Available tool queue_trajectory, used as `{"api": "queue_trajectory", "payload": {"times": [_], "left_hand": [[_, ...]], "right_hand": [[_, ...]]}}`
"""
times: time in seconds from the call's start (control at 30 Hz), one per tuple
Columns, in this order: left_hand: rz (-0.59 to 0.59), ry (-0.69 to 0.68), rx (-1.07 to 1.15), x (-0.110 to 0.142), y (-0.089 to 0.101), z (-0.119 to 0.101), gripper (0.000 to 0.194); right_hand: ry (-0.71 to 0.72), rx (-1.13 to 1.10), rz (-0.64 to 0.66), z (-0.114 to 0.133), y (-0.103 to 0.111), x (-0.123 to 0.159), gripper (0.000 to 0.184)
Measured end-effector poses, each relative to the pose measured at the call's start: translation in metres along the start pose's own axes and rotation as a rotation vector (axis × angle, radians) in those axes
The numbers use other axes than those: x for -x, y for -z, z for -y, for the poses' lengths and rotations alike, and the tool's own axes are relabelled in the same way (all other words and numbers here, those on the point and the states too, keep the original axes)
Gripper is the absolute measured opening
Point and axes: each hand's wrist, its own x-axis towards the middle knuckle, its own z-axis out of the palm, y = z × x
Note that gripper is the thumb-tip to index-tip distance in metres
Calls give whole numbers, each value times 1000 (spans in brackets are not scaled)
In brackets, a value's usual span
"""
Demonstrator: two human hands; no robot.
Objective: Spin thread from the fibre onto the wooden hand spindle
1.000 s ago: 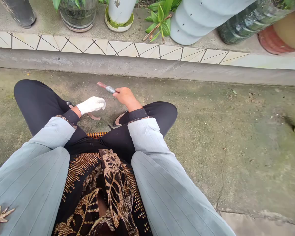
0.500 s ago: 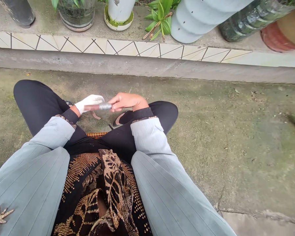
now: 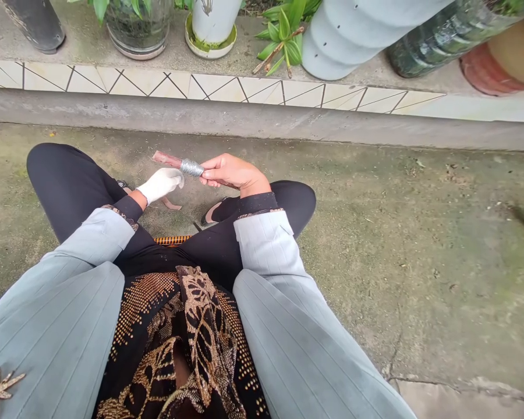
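Observation:
My right hand [image 3: 233, 171], bare, grips a short reddish-brown stick [image 3: 166, 157] by its right end. Silver wire [image 3: 191, 167] is wound in a thick band around the stick beside my fingertips. The stick's free end points left and slightly away from me. Just below it is my left hand [image 3: 159, 185] in a white glove, with its fingers curled together. Whatever those fingers hold, if anything, is hidden. Under the left hand, near the ground, shows a curved pinkish-brown strip [image 3: 171, 203].
Beyond my knees runs a low ledge with a tiled edge [image 3: 218, 87]. Along it stand a white pot [image 3: 213, 23], a pale ribbed container [image 3: 332, 35], a dark ribbed bottle [image 3: 436, 43] and a red-based pot [image 3: 484, 73]. Beneath me is an orange-and-black woven seat [image 3: 172, 240].
The stick has swung up and away from me, its left end now above the gloved hand instead of across it. My right hand has shifted slightly right.

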Motion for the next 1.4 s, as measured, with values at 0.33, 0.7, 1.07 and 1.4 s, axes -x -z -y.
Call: {"api": "queue_trajectory", "payload": {"times": [0.33,0.7,1.07,1.4], "left_hand": [[234,-149,-203,13,-2,-14,27],[151,-134,-226,7,18,-16,21],[260,-131,23,4,17,-6,29],[302,-68,-171,8,20,-14,27]], "right_hand": [[-417,752,-487,-28,10,-31,17],[-396,377,479,-14,-9,-13,33],[-138,217,-524,-17,-1,-23,24],[-633,891,66,-17,-15,-31,13]]}}
